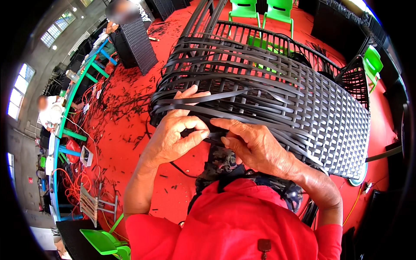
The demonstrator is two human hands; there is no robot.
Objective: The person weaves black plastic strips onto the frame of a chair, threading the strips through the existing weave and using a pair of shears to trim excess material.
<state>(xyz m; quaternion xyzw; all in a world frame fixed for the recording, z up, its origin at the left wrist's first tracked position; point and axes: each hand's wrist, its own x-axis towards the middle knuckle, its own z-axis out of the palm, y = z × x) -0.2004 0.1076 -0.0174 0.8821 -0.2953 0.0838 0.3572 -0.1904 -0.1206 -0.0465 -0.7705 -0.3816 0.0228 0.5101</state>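
In front of me lies a large woven piece of furniture point(333, 121), dark grey to black, with flat plastic strips laced across its bars. Its right part is closely woven, while long loose strips point(208, 82) sweep over the left part. My left hand point(175, 136) is at the near left edge, thumb and forefinger pinched on a dark plastic strip point(214, 135); its other fingers reach up among the loose strips. Close beside it, my right hand point(258, 145) has its thumb and forefinger closed on the same short stretch of strip. The strip's end is hidden.
Green plastic chairs point(278, 12) stand beyond the woven piece, another point(372, 67) at the right. Strip scraps litter the red floor point(117, 130). At left is a long bench with a blue-green frame point(69, 99); people are at work there and behind a dark woven panel point(138, 45).
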